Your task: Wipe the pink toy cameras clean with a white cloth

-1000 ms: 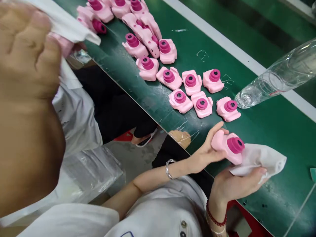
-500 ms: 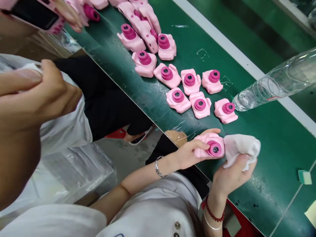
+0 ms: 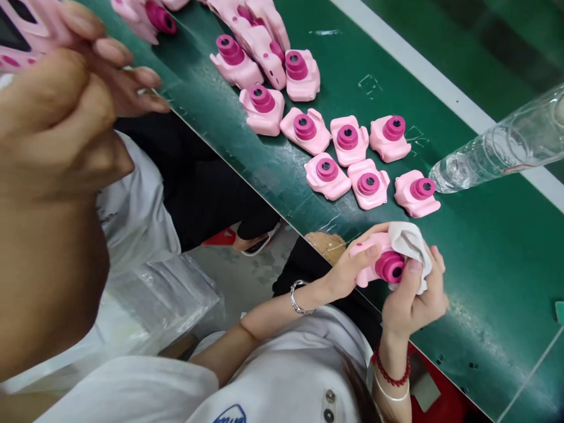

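Observation:
At the upper left, my left hand [image 3: 121,76] holds a pink toy camera [image 3: 46,29], its dark screen side partly cut off by the frame. My right hand [image 3: 66,129] is large and close to the lens, its fingers curled just below the camera. A small piece of white cloth [image 3: 5,80] shows at the left edge by my right hand, mostly hidden. Several pink cameras [image 3: 304,126] with darker pink lens rings lie on the green table [image 3: 440,258], to the right of my hands.
Beside me, a person's hands [image 3: 408,305] hold another pink camera [image 3: 372,249] and a white cloth [image 3: 412,244]. A clear bottle [image 3: 497,147] touches the table at the right. Plastic-wrapped material [image 3: 154,305] lies below the table edge.
My right hand has moved up to the camera, and my left hand has come lower. The neighbouring person's cloth has moved onto their camera. The view has shifted slightly.

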`<state>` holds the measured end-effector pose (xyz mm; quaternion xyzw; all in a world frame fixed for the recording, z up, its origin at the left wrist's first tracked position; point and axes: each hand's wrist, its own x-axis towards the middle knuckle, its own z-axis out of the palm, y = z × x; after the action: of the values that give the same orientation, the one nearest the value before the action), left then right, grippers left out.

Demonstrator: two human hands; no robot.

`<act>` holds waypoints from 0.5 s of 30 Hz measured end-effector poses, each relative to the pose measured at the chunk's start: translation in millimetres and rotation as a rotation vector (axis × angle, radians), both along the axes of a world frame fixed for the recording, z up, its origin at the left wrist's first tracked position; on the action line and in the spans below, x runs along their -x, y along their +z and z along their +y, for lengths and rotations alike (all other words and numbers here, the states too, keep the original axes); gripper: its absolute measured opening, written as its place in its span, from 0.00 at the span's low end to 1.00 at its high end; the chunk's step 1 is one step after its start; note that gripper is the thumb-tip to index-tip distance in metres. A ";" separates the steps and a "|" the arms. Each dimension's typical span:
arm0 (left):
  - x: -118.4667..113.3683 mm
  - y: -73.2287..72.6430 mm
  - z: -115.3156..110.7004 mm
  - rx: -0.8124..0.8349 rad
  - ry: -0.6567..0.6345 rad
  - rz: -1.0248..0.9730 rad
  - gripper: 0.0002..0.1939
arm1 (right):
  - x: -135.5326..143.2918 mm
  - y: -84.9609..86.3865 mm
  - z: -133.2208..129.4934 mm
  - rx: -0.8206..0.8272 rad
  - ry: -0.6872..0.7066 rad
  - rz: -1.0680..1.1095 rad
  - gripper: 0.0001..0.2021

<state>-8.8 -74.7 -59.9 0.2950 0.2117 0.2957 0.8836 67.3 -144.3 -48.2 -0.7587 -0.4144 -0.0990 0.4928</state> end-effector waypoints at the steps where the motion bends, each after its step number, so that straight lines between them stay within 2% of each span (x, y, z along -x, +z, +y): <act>1: -1.5 1.7 -1.0 0.015 0.028 -0.002 0.35 | 2.1 -2.9 -0.9 -0.001 0.040 -0.031 0.11; 6: -7.8 5.7 -3.0 0.218 0.020 -0.072 0.33 | 1.3 -9.5 -21.1 -0.037 -0.007 -0.068 0.10; 9: -10.9 6.1 -2.9 0.352 -0.004 -0.073 0.29 | -7.4 -4.5 -34.8 0.017 -0.079 0.179 0.08; 12: -15.2 6.0 -4.0 0.393 -0.006 -0.063 0.27 | -13.2 3.9 -36.3 -0.057 -0.254 0.432 0.09; 13: -16.8 5.6 -4.8 0.388 0.004 -0.056 0.28 | -12.7 6.1 -33.7 -0.110 -0.312 0.422 0.09; 15: -19.7 4.9 -6.8 0.346 0.046 -0.024 0.29 | -7.4 8.1 -25.9 -0.184 -0.356 0.240 0.08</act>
<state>10.8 -81.5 -55.0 0.1299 0.2554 0.2785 0.9167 74.7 -170.2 -40.1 -0.7779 -0.2016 -0.1307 0.5806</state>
